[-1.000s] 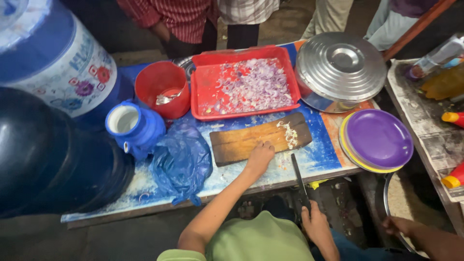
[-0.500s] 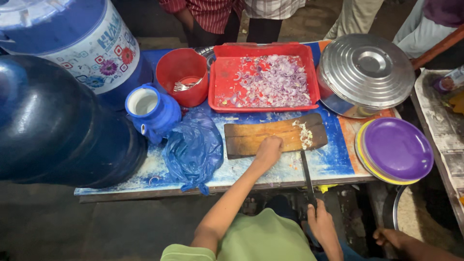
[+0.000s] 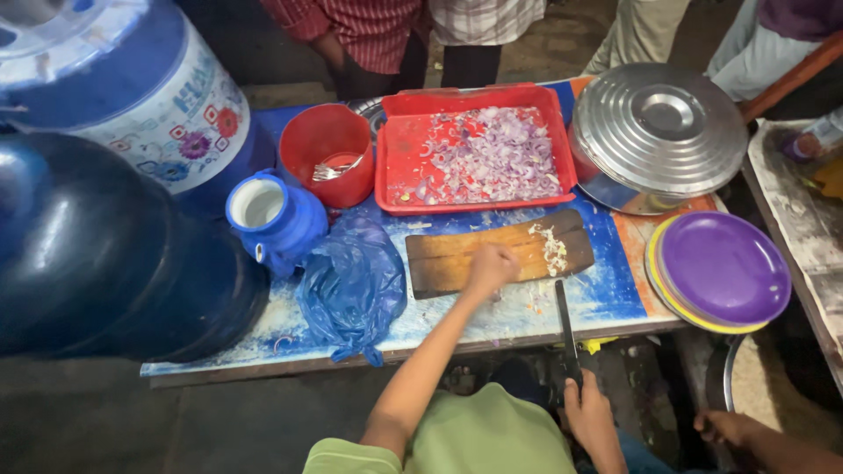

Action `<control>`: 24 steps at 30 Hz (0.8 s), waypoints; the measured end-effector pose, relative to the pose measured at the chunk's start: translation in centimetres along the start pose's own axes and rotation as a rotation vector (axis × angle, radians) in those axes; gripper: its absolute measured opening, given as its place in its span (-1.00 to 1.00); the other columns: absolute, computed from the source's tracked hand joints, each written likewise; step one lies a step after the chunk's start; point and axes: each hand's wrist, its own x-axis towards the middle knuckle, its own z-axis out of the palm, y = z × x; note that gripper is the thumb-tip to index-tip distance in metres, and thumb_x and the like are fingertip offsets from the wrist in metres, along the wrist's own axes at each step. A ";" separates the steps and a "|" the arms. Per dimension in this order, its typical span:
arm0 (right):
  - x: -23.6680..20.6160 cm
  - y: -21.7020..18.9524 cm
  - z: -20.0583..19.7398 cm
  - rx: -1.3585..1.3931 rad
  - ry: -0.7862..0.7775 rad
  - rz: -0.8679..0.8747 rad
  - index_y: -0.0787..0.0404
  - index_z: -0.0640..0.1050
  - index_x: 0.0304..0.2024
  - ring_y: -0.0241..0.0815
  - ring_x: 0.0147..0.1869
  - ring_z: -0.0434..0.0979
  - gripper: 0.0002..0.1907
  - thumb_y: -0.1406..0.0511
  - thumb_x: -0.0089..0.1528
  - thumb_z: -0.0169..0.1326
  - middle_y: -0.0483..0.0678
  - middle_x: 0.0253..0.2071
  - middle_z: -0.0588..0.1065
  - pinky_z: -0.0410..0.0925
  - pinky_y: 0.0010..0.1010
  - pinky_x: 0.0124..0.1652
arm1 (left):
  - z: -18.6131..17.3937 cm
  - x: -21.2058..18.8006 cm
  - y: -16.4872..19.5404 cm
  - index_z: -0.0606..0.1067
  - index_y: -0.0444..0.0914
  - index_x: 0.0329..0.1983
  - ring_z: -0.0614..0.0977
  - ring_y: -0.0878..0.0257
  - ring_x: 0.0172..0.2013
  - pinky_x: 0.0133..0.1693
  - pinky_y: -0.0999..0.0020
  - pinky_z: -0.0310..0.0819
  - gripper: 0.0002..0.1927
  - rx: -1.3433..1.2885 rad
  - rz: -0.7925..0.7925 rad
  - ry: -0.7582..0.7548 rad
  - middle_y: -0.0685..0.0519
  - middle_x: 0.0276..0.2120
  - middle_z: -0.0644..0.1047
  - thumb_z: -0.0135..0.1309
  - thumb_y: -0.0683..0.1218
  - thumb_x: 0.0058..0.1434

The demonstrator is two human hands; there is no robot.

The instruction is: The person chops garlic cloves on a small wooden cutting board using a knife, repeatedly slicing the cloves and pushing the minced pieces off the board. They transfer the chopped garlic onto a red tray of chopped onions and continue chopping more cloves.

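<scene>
Resting left hand (image 3: 492, 266) on cutting board (image 3: 457, 259), apparently.

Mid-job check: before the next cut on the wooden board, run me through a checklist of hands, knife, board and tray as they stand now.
1. Left hand rests closed on the wooden cutting board: ok.
2. Right hand grips the knife by its handle, low at the table edge: ok.
3. Knife blade lies off the board, apart from the left hand: ok.
4. Something whole on the board to cut: cannot tell; only a small chopped pile shows near its right end.
5. Red tray behind the board, room left for more chopped onion: ok.
6. Blue plastic bag touches the board's left end: not ok.
</scene>
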 end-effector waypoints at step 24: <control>0.3 2.7 -1.0 0.102 0.165 -0.007 0.20 0.47 0.16 0.23 -0.14 0.68 -0.58 0.16 0.30 0.04 0.27 -0.28 0.61 0.46 -0.10 -0.11 | -13.1 17.8 9.3 0.60 -0.28 -0.19 0.72 0.03 -0.22 -0.17 0.21 0.57 -0.85 0.153 0.321 0.341 -0.14 -0.28 0.67 0.16 -0.18 0.16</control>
